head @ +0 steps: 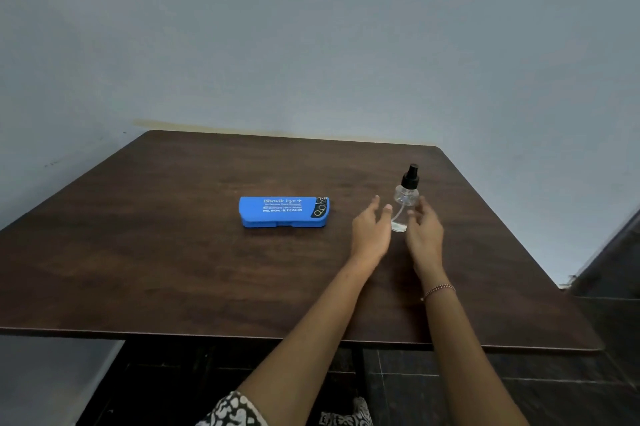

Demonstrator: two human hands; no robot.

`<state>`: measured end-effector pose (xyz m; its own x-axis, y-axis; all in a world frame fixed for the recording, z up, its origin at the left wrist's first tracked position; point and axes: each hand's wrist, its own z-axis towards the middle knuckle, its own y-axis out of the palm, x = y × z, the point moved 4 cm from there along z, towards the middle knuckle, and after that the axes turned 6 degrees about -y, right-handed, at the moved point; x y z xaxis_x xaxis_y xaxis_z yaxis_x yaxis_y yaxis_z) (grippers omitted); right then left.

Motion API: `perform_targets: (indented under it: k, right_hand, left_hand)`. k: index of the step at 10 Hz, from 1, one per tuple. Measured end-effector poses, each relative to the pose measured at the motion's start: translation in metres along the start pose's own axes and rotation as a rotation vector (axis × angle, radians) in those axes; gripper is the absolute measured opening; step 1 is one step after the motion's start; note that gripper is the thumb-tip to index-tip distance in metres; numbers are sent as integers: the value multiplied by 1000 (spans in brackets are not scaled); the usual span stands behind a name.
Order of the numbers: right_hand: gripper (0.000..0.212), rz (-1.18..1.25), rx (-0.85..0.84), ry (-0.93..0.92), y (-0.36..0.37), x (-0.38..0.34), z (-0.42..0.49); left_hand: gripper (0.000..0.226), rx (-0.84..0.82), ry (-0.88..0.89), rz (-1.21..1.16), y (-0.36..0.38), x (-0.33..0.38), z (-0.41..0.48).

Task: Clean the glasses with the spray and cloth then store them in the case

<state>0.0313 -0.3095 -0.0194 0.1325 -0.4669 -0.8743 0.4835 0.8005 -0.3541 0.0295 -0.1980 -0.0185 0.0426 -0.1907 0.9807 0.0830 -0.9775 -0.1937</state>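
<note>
A clear spray bottle [404, 199] with a black pump top stands upright on the dark wooden table [173, 252], right of centre. My left hand [371, 231] hovers just left of the bottle, fingers relaxed and spread. My right hand [423, 233] is just right of it, fingers loosely extended toward the bottle; neither hand plainly grips it. A closed blue glasses case [284, 212] with white print lies flat to the left. No glasses or cloth are in view.
The table's far edge meets a plain grey wall [311, 45]. Its near edge runs across the lower part of the view, with dark floor tiles [588, 339] to the right. A beaded bracelet [438, 290] sits on my right wrist.
</note>
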Motion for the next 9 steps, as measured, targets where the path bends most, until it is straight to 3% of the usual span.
perform_targets:
  k: [2, 5, 7, 8, 9]
  right_hand:
    - [37, 124, -42, 68, 3, 5, 4]
    - [36, 129, -96, 38, 26, -9, 0]
    - [46, 76, -84, 54, 23, -15, -9]
    - [37, -54, 125, -116, 11, -30, -30]
    - [22, -32, 161, -348, 20, -55, -53]
  left_hand:
    - [41, -65, -39, -50, 7, -2, 3]
    - [39, 28, -43, -49, -25, -6, 5]
    - [43, 2, -37, -10, -31, -7, -3]
    - [47, -2, 47, 59, -42, -5, -9]
    - [48, 134, 148, 200, -68, 4, -12]
